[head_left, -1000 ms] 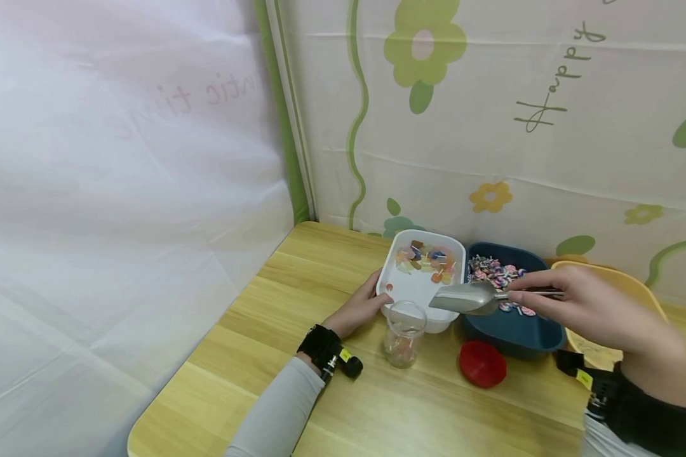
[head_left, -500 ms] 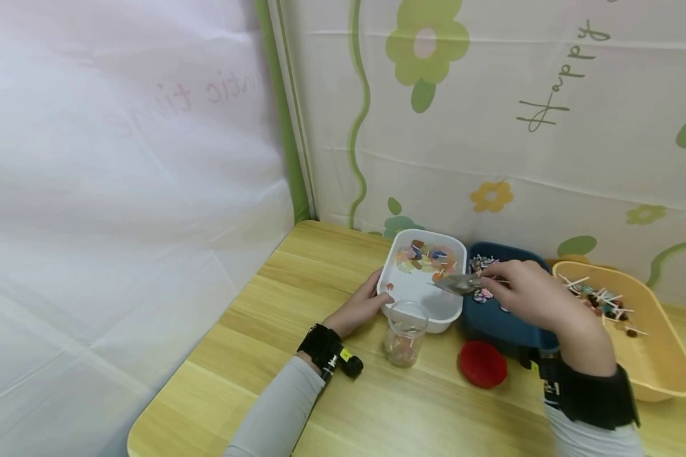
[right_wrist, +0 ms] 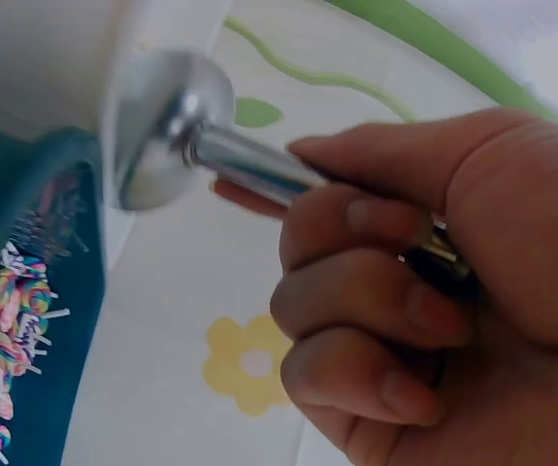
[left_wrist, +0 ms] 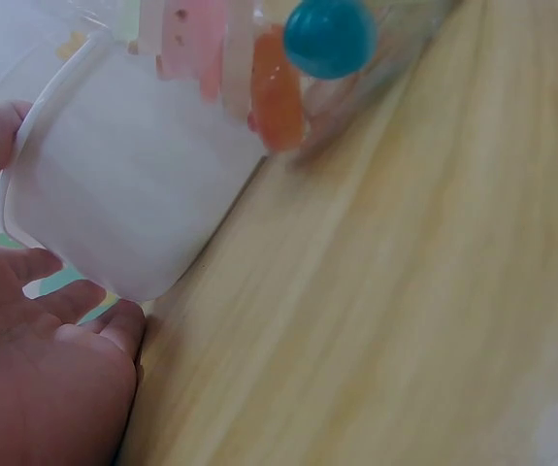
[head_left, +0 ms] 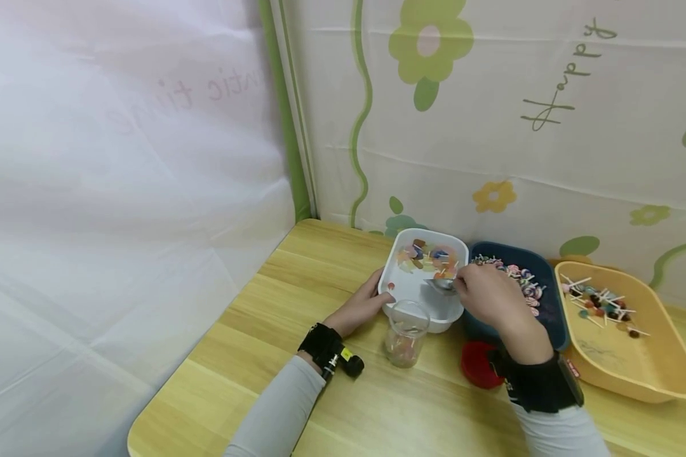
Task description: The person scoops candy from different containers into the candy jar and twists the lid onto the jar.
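A white plastic bin (head_left: pixel 413 289) holds colourful candy-like pieces (head_left: pixel 431 257), mostly at its far end. My left hand (head_left: pixel 357 308) grips the bin's left side, thumb over the rim and fingers against the outer wall. In my right hand (head_left: pixel 494 301) is a metal scoop (head_left: pixel 444 287), its handle (right_wrist: pixel 254 167) wrapped by curled fingers. The scoop's head is inside the white bin at its right side. Just in front of the bin stands a clear jar (head_left: pixel 410 324), upright, with some coloured pieces at its bottom.
Right of the white bin stands a dark blue bin (head_left: pixel 557 311) with swirled lollipops. A yellow bin (head_left: pixel 634 365) beside it holds small lollipops with white sticks. A red bowl-shaped piece (head_left: pixel 479 368) lies partly behind my right wrist. A patterned curtain (head_left: pixel 434 146) hangs behind the table.
My right hand has moved left with the scoop, from over the blue bin into the white bin. The yellow bin has come into fuller view. My left hand keeps its place.
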Demonstrator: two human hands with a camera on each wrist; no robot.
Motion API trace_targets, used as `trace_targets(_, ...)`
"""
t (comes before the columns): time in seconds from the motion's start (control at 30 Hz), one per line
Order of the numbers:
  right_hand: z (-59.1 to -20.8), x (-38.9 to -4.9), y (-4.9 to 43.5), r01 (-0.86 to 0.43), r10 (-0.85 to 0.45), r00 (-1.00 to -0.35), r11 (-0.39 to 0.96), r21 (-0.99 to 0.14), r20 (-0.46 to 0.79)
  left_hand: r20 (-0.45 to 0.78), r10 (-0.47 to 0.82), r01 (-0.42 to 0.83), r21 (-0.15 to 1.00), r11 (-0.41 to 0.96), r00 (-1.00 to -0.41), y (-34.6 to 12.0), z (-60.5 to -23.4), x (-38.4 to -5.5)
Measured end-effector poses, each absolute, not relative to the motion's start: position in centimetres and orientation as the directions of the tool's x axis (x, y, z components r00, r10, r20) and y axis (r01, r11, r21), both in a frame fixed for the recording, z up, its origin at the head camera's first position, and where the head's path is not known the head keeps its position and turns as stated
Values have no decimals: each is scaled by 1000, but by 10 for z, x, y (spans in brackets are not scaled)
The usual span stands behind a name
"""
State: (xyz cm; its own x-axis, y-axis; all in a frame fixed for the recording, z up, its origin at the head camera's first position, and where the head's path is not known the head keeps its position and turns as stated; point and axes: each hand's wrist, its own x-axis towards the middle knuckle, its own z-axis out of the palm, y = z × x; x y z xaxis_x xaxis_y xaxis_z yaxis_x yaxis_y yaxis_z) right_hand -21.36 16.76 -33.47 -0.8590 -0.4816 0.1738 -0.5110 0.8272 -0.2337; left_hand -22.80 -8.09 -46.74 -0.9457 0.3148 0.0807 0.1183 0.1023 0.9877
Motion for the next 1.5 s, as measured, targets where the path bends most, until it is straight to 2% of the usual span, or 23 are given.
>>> trace_targets(0.37,-360,-232,168,-435,-409,-898,880,-188,165,67,315,105,989,107,-947,-81,-466,-227)
trace_targets(0.63,-383,-246,168,-513,-479,-856,831,-216,194,79,323,117,988,101,-943,-80,-465,-226)
trace_targets(0.93,-392,-251,168,-607,-575,-793,775,-178,201,86,323,124,987,101,-943,-80,-465,-226)
trace_targets(1.3,-394,-255,177,-650,-617,-758,683,-333,213,76,333,109,991,82,-940,-82,-466,-224)
trace_targets(1.5,-391,-258,182,-681,-659,-723,626,-379,209,105,338,139,987,76,-935,-82,-466,-225)
